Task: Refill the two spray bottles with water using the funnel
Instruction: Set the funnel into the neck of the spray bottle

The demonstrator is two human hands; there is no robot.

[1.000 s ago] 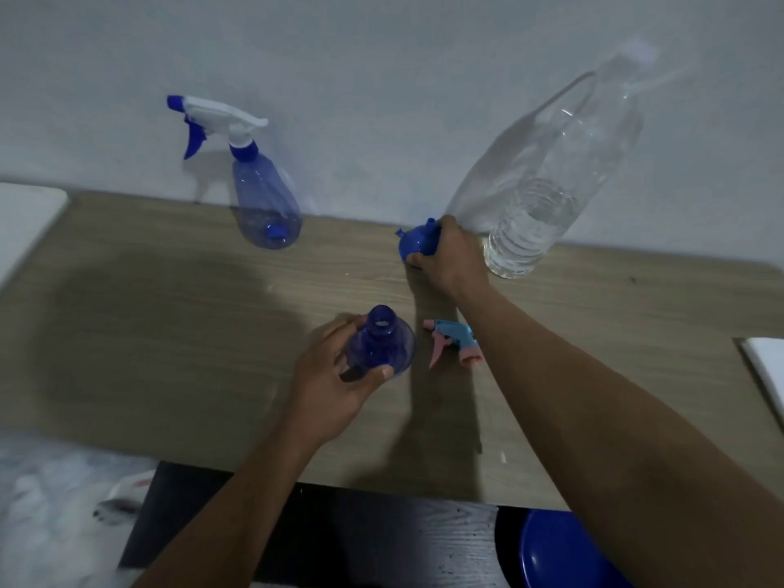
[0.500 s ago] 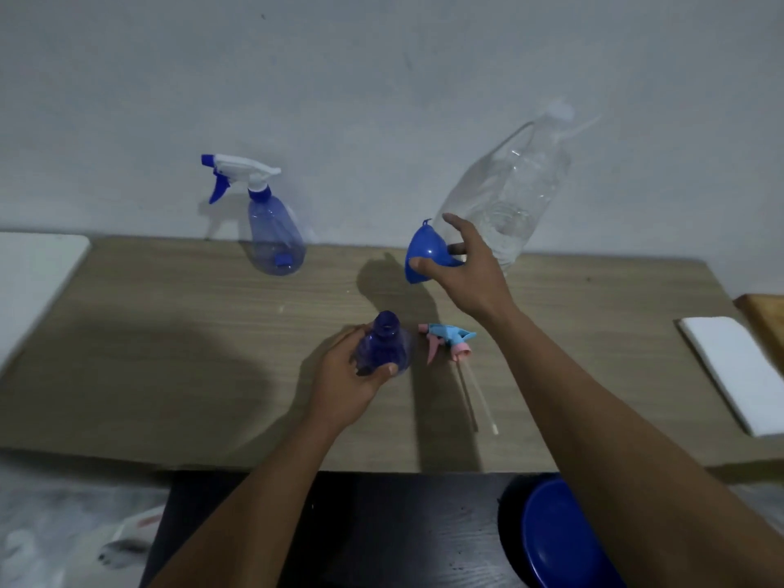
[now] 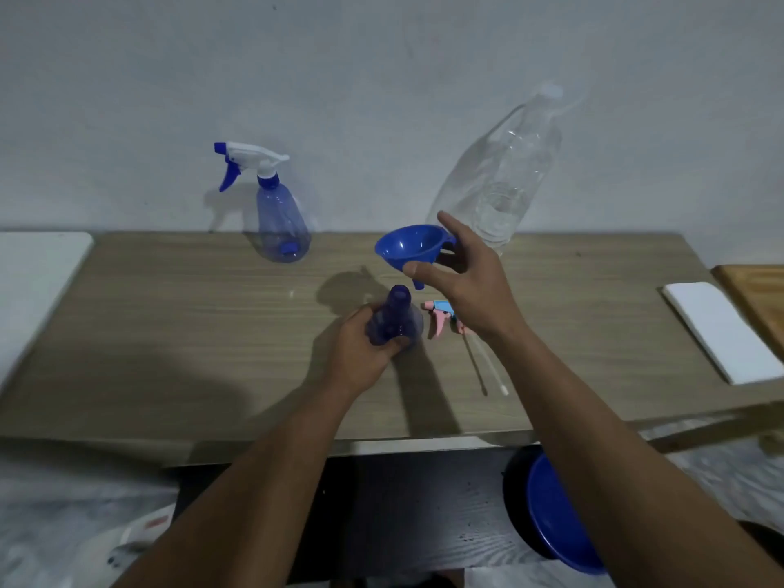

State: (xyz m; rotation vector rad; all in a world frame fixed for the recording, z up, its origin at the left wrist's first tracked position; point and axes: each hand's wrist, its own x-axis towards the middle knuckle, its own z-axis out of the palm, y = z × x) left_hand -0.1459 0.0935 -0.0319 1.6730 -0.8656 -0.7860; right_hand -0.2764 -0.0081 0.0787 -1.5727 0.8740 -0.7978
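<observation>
Blue plastic funnel (image 3: 409, 246), pinched in the right hand (image 3: 471, 286), hangs close above the uncapped translucent blue spray bottle (image 3: 392, 318). The left hand (image 3: 360, 354) grips that bottle on the wooden tabletop (image 3: 169, 311). The trigger-capped spray bottle (image 3: 282, 224) stands by the wall (image 3: 382, 78).

We hold the funnel over the uncapped bottle.

Our left hand (image 3: 360, 354) grips the uncapped spray bottle (image 3: 396, 318), which stands on the wooden table (image 3: 191, 333). Our right hand (image 3: 471, 282) pinches the blue funnel (image 3: 409, 246) just above and beside its neck, spout down, not yet in. The pink-and-blue spray head (image 3: 441, 318) lies just right of the bottle. By the wall stand the second spray bottle (image 3: 282, 222), trigger on, and a clear water bottle (image 3: 509, 184).
</observation>
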